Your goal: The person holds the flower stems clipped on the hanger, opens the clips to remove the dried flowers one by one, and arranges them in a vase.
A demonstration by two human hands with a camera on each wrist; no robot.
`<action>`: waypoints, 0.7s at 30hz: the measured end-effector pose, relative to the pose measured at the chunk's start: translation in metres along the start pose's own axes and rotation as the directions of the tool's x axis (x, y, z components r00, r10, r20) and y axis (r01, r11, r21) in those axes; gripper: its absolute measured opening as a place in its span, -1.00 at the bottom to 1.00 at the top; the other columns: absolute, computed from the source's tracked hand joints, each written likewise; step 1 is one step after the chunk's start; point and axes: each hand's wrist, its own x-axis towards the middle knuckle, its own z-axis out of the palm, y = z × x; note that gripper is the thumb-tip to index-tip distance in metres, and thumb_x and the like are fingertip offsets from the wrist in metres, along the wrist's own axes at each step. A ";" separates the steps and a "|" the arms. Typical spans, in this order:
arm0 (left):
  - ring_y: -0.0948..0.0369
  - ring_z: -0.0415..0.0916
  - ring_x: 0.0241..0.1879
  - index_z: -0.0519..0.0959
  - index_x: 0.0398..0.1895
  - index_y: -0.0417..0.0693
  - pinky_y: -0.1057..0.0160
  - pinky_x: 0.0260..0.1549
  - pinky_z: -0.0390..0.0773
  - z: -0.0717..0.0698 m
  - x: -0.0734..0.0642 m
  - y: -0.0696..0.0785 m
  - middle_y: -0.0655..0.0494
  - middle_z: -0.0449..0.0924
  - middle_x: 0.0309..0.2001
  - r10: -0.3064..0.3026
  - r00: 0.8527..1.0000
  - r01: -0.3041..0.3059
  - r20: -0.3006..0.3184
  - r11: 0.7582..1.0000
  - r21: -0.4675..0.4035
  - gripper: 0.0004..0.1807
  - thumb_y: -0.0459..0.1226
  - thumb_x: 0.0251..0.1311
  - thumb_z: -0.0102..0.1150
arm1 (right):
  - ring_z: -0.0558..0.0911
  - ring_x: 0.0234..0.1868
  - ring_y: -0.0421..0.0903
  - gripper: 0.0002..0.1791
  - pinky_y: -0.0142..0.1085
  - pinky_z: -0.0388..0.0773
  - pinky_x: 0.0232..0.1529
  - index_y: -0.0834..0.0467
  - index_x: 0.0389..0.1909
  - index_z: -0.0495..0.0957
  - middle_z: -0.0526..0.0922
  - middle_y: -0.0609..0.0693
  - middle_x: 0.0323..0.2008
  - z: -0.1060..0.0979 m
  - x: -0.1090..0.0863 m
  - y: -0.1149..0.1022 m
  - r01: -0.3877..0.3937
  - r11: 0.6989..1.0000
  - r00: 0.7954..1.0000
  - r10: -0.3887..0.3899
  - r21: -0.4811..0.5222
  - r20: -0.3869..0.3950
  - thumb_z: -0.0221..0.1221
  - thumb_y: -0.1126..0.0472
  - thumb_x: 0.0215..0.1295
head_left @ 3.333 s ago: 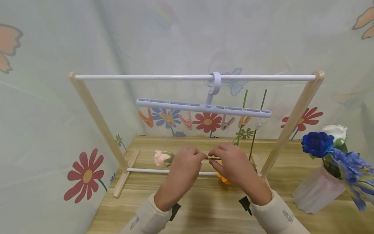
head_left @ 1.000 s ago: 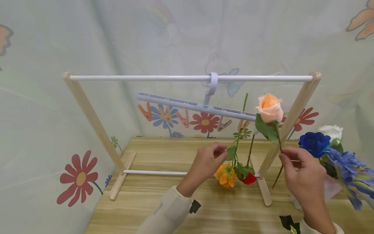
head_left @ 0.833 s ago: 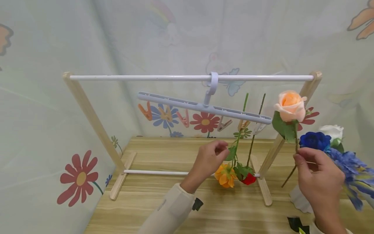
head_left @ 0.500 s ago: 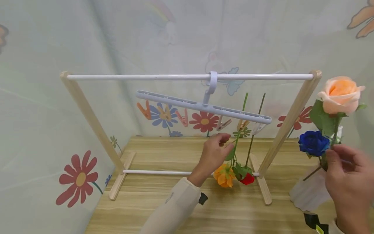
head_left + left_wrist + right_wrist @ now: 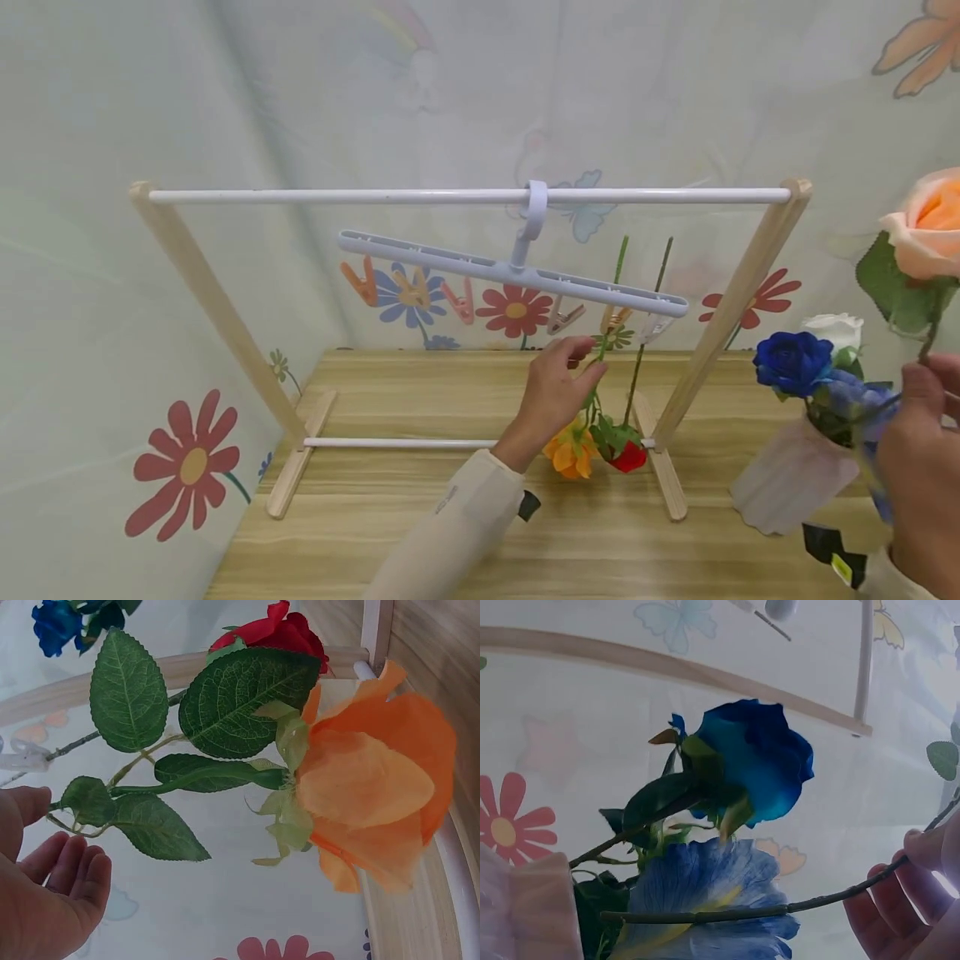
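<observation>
My right hand (image 5: 926, 467) pinches the stem of a peach rose (image 5: 926, 242), held bloom up beside the vase. In the right wrist view the bare lower stem (image 5: 817, 902) crosses in front of a blue-purple flower (image 5: 712, 877). At the hanging stems, my left hand (image 5: 551, 387) has its fingers loosely bent, thumb apart, near the leafy stem of an orange flower (image 5: 572, 452). That flower hangs bloom down from an orange clip (image 5: 615, 318) on a pale hanger (image 5: 450, 260). Beside it a red rose (image 5: 628, 457) hangs upside down from a white clip (image 5: 655, 327).
The hanger tilts down to the right on a white rod (image 5: 337, 197) of a wooden stand (image 5: 757, 275). Several clips, such as a pink one (image 5: 459, 302), hold nothing. A pale pink vase (image 5: 787, 483) holds a blue rose (image 5: 793, 362) and a white rose (image 5: 836, 331).
My hands worked together at the rod earlier; then the right lifted the peach rose upright and carried it right, past the stand to the vase. The left moved slightly up toward the orange flower's stem.
</observation>
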 end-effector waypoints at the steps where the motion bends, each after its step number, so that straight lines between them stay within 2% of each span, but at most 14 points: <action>1: 0.15 0.60 0.06 0.60 0.19 -0.03 0.20 0.11 0.64 0.001 0.001 0.000 0.07 0.65 0.08 0.006 1.000 -0.006 -0.003 1.000 0.002 -0.61 -0.14 0.35 0.29 | 0.49 0.11 -0.59 -0.58 -0.72 0.28 0.18 -0.14 0.19 0.63 0.70 0.00 0.16 0.000 0.001 0.000 -0.014 1.000 1.000 0.014 -0.016 -0.002 -0.05 -0.17 0.55; 3: 0.14 0.62 0.04 0.62 0.15 -0.04 0.23 0.09 0.65 0.003 0.002 0.001 0.07 0.66 0.06 0.011 1.000 -0.011 -0.011 1.000 0.001 -0.64 -0.15 0.35 0.30 | 0.54 0.18 -0.46 -0.58 -0.71 0.27 0.19 -0.17 0.21 0.61 0.69 -0.04 0.20 0.000 0.002 0.001 -0.058 0.997 0.998 0.059 -0.057 0.018 -0.07 -0.18 0.56; 6: 0.17 0.64 -0.01 0.64 0.08 -0.06 0.25 0.04 0.67 0.004 0.003 0.000 0.07 0.68 0.00 0.016 1.000 -0.016 -0.018 1.000 -0.007 -0.71 -0.19 0.35 0.29 | 0.55 0.09 -0.53 -0.58 -0.69 0.32 0.21 -0.13 0.19 0.64 0.69 -0.06 0.19 0.002 0.002 0.004 -0.105 0.992 0.993 0.109 -0.075 0.042 -0.04 -0.15 0.55; 8: 0.20 0.65 -0.06 0.65 0.04 -0.07 0.29 0.00 0.68 0.004 0.003 0.000 0.08 0.69 -0.04 0.016 1.000 -0.016 -0.017 1.000 -0.013 -0.74 -0.20 0.36 0.28 | 0.48 -0.08 -0.66 -0.59 -0.67 0.35 0.20 -0.09 0.18 0.65 0.71 -0.12 0.13 0.004 0.001 0.008 -0.126 0.990 0.990 0.130 -0.070 0.058 -0.02 -0.12 0.54; 10: 0.24 0.64 -0.11 0.66 0.01 -0.07 0.35 -0.06 0.67 0.004 0.002 0.000 0.10 0.70 -0.09 0.017 1.000 -0.018 -0.017 1.000 -0.021 -0.77 -0.21 0.37 0.27 | 0.31 -0.23 -0.74 -0.58 -0.68 0.37 0.16 -0.02 0.17 0.66 0.71 -0.07 0.12 0.005 0.000 0.012 -0.139 0.989 0.987 0.142 -0.053 0.078 -0.01 -0.09 0.53; 12: 0.27 0.64 -0.15 0.66 -0.01 -0.06 0.43 -0.10 0.64 0.003 0.002 0.000 0.11 0.71 -0.12 0.020 1.000 -0.020 -0.014 0.999 -0.025 -0.78 -0.20 0.36 0.28 | 0.23 -0.29 -0.75 -0.56 -0.69 0.36 0.11 0.03 0.21 0.63 0.70 -0.02 0.15 0.005 0.000 0.016 -0.159 0.985 0.979 0.166 -0.066 0.117 -0.02 -0.06 0.54; 15: 0.29 0.63 -0.17 0.67 -0.03 -0.07 0.47 -0.14 0.62 0.002 0.001 0.000 0.12 0.71 -0.15 0.025 1.000 -0.025 -0.010 0.999 -0.034 -0.79 -0.20 0.36 0.28 | 0.19 -0.33 -0.74 -0.55 -0.70 0.32 -0.03 0.08 0.25 0.58 0.66 0.10 0.21 0.005 0.000 0.021 -0.184 0.977 0.964 0.201 -0.106 0.176 -0.04 -0.02 0.53; 16: 0.29 0.63 -0.18 0.67 -0.04 -0.08 0.47 -0.14 0.63 0.002 0.001 0.000 0.12 0.72 -0.15 0.026 1.000 -0.026 -0.007 0.999 -0.035 -0.79 -0.20 0.36 0.28 | 0.18 -0.34 -0.73 -0.55 -0.71 0.30 -0.09 0.09 0.25 0.58 0.65 0.09 0.20 0.004 0.001 0.023 -0.192 0.975 0.958 0.211 -0.116 0.194 -0.04 -0.01 0.53; 19: 0.30 0.63 -0.19 0.67 -0.04 -0.08 0.47 -0.15 0.62 0.002 0.001 0.001 0.12 0.72 -0.16 0.026 1.000 -0.026 0.003 0.999 -0.031 -0.79 -0.19 0.36 0.28 | 0.19 -0.40 -0.70 -0.57 -0.74 0.19 -0.29 0.15 0.19 0.59 0.65 -0.22 -0.08 0.003 0.003 0.028 -0.190 0.974 0.953 0.213 -0.122 0.215 -0.02 0.04 0.49; 21: 0.30 0.63 -0.19 0.67 -0.03 -0.08 0.47 -0.15 0.62 0.001 0.001 0.002 0.13 0.72 -0.16 0.023 1.000 -0.023 0.009 0.999 -0.031 -0.78 -0.18 0.37 0.28 | 0.20 -0.44 -0.68 -0.61 -0.74 0.13 -0.36 0.16 0.13 0.61 0.50 -0.45 -0.26 0.003 0.004 0.030 -0.192 0.976 0.952 0.211 -0.106 0.219 0.00 0.07 0.47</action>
